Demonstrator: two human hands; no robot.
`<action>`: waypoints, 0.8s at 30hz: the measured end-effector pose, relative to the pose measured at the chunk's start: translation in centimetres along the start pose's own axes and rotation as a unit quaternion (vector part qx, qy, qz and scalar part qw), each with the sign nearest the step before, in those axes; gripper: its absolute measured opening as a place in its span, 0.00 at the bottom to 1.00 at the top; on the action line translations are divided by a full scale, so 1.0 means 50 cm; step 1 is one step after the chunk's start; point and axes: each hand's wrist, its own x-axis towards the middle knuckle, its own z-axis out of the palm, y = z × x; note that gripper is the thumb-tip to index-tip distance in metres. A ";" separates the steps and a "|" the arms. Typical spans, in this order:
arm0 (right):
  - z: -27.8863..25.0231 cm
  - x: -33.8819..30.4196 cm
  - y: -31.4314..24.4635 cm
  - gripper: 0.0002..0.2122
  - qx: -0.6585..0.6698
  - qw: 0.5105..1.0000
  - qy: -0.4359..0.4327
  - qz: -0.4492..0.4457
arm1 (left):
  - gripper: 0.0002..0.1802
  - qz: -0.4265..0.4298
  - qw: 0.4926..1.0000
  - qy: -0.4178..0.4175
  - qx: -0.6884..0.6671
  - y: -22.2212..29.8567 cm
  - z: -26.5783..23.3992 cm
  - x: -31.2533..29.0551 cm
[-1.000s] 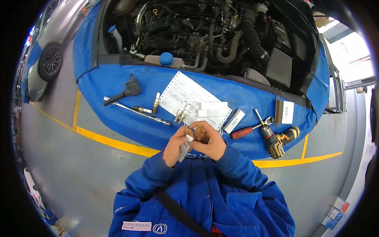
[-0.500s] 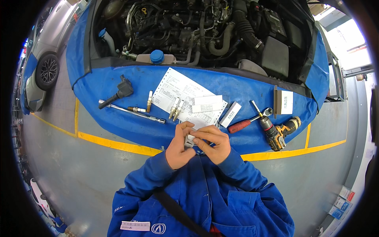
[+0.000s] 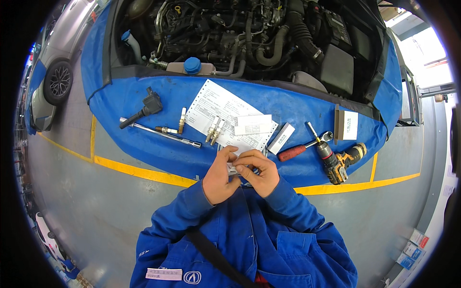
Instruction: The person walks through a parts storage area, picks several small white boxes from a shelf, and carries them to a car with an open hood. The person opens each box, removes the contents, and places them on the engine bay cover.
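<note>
Both hands meet close to my body, over the front edge of the blue fender cover [image 3: 168, 165]. Between their fingers is a small white box [image 3: 232, 169], mostly hidden by the fingers. My left hand [image 3: 218, 178] grips it from the left, thumb below and fingers curled above. My right hand [image 3: 261, 174] pinches at its upper end with thumb and fingertips. Just beyond the hands, two spark plugs [image 3: 214, 130] lie on a printed sheet [image 3: 206, 103]. Two flat white boxes [image 3: 253, 124] rest on the same sheet, and another white box [image 3: 281, 138] sits at its right edge.
Leftward on the cover are an ignition coil [image 3: 148, 104], two more spark plugs [image 3: 182, 120] and a long socket bar [image 3: 165, 135]. To the right lie a red-handled ratchet [image 3: 293, 152], a cordless drill [image 3: 336, 163] and an open carton [image 3: 349, 126]. The engine bay [image 3: 216, 38] is beyond.
The left fingers have opened a little away from the thumb, and the right fingers have shifted over the small white box. Less of the box shows now.
</note>
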 end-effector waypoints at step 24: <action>-0.009 -0.013 -0.008 0.14 -0.178 0.976 0.009 -0.122 | 0.42 -0.009 0.991 -0.069 -0.112 0.006 0.005 0.012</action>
